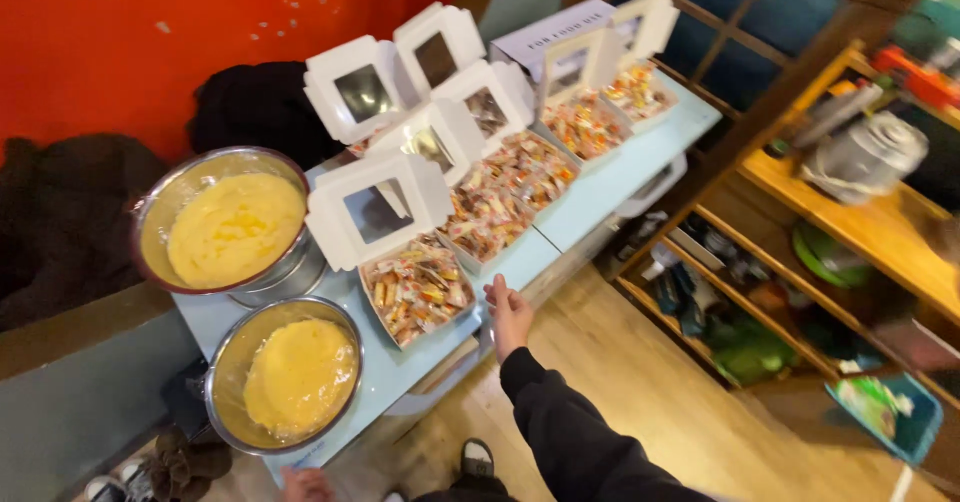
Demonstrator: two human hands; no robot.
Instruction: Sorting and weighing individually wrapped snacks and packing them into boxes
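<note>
right hand (510, 314) is flat and open, holding nothing, resting on the table edge (575, 224) just beside the nearest open box of wrapped snacks (415, 290). left hand (303, 482) barely shows near the front bowl of yellow batter (298, 374), can't tell its grip.

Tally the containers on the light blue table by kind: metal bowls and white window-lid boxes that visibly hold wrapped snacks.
Metal bowls of yellow batter: 2, the far one and the near one
White open boxes showing wrapped snacks: 5, the first nearest the right hand
Total: 7
</note>
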